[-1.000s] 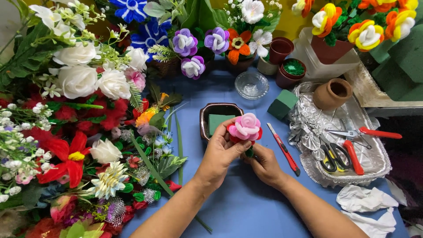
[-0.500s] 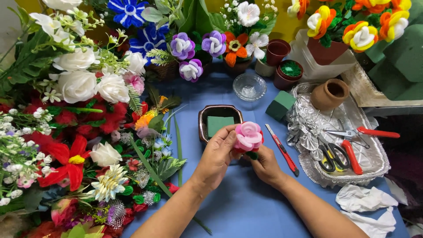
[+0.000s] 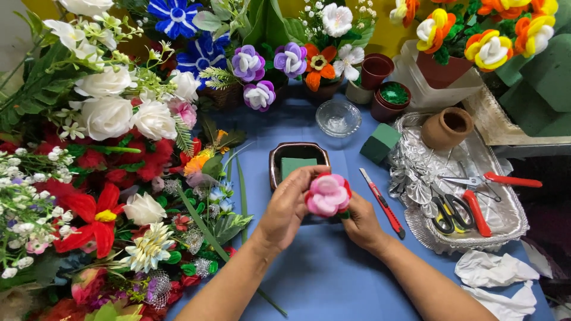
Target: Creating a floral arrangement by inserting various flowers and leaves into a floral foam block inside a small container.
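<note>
Two blue ribbed fabric flowers (image 3: 173, 16) sit at upper left, three purple-and-white curled flowers (image 3: 248, 62) at upper centre, one clear glass bowl (image 3: 338, 117) and one round brown clay pot (image 3: 446, 127) at upper right, and two hands hold one pink fuzzy rose (image 3: 328, 194) at centre.

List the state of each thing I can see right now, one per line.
Pink flower: held up off the table by both hands.
Left hand: fingers on the flower's left side.
Right hand: gripping below the flower.
Square dish: holds green foam.
Glass bowl: upright, empty.
Clay pot: tilted, empty.
Red cutter: lying flat on the table.
</note>
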